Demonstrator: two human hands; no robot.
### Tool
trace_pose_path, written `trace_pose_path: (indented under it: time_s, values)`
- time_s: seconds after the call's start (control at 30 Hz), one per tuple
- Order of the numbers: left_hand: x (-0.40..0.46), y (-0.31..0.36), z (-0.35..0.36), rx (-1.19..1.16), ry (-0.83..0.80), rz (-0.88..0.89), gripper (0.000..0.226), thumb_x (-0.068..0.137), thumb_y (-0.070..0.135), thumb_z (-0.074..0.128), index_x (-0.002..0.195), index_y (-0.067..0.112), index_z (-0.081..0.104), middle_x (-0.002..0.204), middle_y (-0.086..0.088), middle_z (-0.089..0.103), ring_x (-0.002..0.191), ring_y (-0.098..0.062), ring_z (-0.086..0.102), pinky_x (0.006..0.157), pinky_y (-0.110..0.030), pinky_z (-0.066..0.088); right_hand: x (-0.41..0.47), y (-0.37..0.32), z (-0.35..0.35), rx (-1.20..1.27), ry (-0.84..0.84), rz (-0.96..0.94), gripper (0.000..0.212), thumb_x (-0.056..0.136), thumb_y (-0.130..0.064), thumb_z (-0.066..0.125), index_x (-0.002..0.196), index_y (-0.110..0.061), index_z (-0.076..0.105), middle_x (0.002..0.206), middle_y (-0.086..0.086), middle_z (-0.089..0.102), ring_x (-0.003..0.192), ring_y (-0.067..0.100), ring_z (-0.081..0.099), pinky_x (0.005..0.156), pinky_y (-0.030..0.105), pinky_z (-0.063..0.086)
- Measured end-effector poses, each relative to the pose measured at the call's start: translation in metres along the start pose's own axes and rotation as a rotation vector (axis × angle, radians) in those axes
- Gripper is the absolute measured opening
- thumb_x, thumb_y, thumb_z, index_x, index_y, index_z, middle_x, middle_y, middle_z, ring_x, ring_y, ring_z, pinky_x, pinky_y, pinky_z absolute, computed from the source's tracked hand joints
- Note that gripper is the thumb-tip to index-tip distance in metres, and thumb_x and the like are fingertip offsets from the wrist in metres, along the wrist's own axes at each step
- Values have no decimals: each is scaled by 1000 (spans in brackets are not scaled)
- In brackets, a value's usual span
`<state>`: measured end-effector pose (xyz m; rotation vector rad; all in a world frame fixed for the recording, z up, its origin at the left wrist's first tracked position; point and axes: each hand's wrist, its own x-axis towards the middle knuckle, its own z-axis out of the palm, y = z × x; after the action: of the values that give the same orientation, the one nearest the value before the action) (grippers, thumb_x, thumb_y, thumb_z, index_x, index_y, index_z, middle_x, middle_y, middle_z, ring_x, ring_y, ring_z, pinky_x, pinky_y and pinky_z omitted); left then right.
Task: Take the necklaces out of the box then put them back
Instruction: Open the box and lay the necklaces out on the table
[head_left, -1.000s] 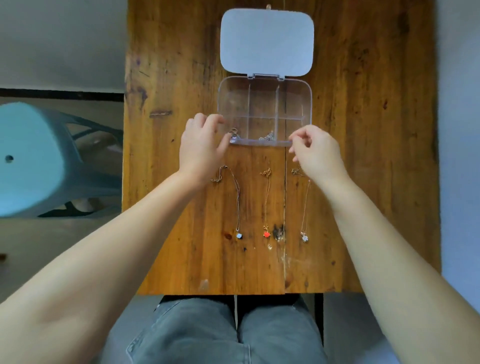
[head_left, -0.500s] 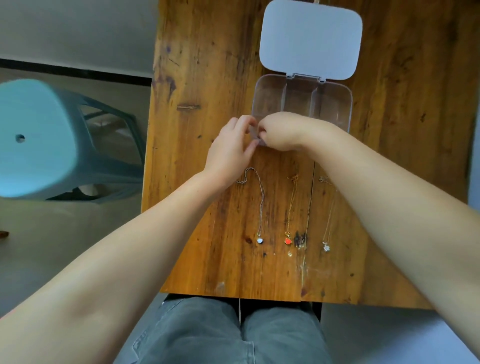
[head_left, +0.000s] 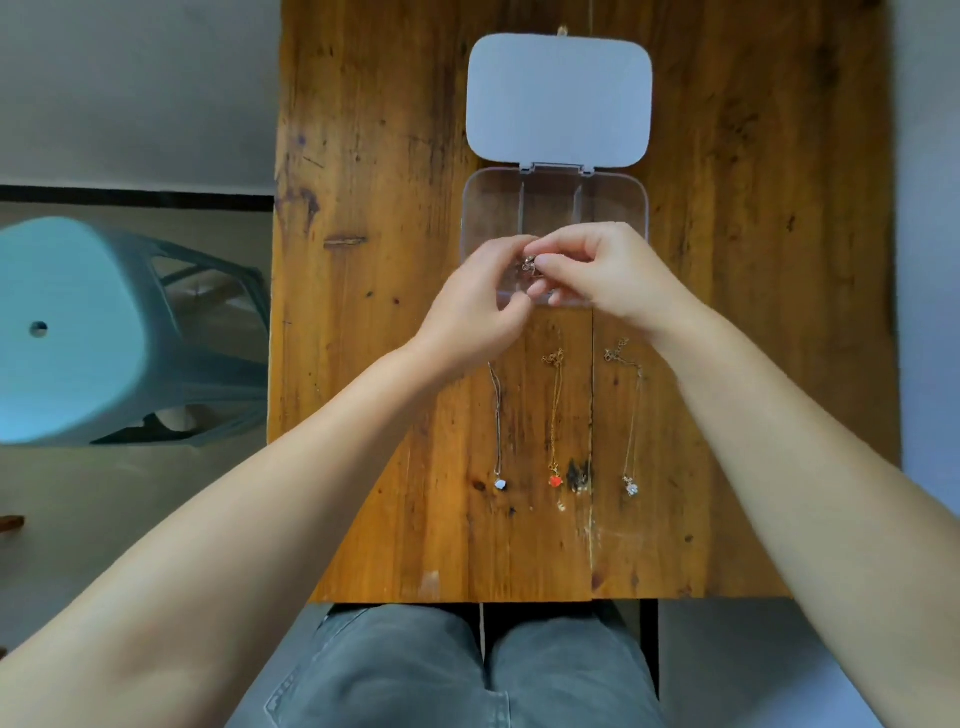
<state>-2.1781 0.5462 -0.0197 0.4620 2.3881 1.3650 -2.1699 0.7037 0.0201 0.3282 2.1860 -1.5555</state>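
Note:
A clear plastic box (head_left: 491, 208) with several compartments stands open on the wooden table (head_left: 374, 364), its pale lid (head_left: 558, 98) folded back. My left hand (head_left: 470, 312) and my right hand (head_left: 608, 273) meet over the box's near row, pinching a small bunched necklace (head_left: 530, 265) between their fingertips. Three necklaces lie stretched out in front of the box: one with a white pendant (head_left: 500, 484), one with a red pendant (head_left: 555, 480), one with a silver pendant (head_left: 631, 487). The hands hide the box's near compartments.
A teal plastic stool (head_left: 67, 332) stands on the floor to the left of the table. My knees in grey jeans (head_left: 452, 670) sit under the near table edge. A pale wall runs along the right side.
My right hand crossed left to meet my left hand, then both moved to the box's middle near compartment. A bunched necklace now shows between the fingertips. The camera swayed.

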Motion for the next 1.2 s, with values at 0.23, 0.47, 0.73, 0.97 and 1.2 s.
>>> trace_pose_path:
  time_s: [0.23, 0.47, 0.73, 0.97, 1.2]
  values:
    - [10, 36, 14, -659, -463, -319, 22, 94, 21, 50, 105, 10, 65, 77, -2, 62, 74, -12, 57, 78, -26, 51, -63, 20, -54, 329, 106, 67, 21, 97, -8, 49, 106, -15, 66, 105, 6, 70, 90, 12, 72, 70, 19, 57]
    - [19, 52, 59, -511, -479, -386, 13, 91, 17, 58, 81, 12, 63, 71, -4, 56, 66, -12, 54, 67, -22, 50, -115, 83, -70, 406, 282, 261, 16, 95, -2, 52, 98, -9, 66, 97, 15, 73, 85, 19, 74, 75, 26, 60]
    - [29, 71, 141, 208, -452, -126, 13, 86, 24, 61, 84, 12, 63, 79, 3, 61, 73, -14, 56, 59, -25, 43, -178, 155, -33, 379, 555, 579, 10, 94, -27, 58, 92, -18, 63, 88, -1, 74, 75, 11, 72, 61, 21, 54]
    - [14, 68, 192, 436, -503, 35, 12, 85, 5, 49, 85, 9, 60, 91, -7, 62, 83, -26, 57, 71, -39, 50, -184, 188, 4, 494, 637, 760, 9, 92, -27, 61, 89, -19, 62, 77, 2, 66, 56, 11, 61, 49, 22, 47]
    - [7, 66, 188, 387, -479, 74, 18, 89, 8, 49, 100, 10, 62, 99, -6, 58, 87, -23, 56, 75, -36, 49, -191, 197, 5, 191, 502, 777, 24, 92, -37, 58, 99, -14, 62, 75, -1, 67, 56, 13, 64, 56, 27, 51]
